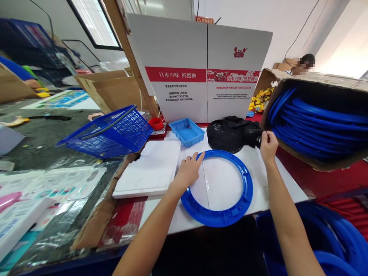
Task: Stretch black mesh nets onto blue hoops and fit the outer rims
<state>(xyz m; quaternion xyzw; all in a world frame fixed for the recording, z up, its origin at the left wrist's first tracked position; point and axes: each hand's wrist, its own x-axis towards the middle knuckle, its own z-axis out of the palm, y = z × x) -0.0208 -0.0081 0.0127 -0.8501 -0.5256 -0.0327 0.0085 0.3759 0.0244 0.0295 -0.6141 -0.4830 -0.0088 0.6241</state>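
At nine o'clock a blue plastic basket (109, 132) sits tilted on the table (287, 191), with a white slab (152, 168) just beside it toward the centre. Behind the slab, at about eleven o'clock, stand a small red cup (156, 123) and a shallow blue tray (186, 132). The left hand (188, 170) lies flat with fingers loosely spread, resting on the ten o'clock edge of the blue plastic ring (218, 188), which lies flat on the white table surface at centre. At twelve o'clock, just beyond the ring, is a heap of black mesh fabric (230, 134). The right hand (268, 145) pinches the fabric's right edge. At two o'clock a cardboard box (316, 119) on its side holds more blue rings.
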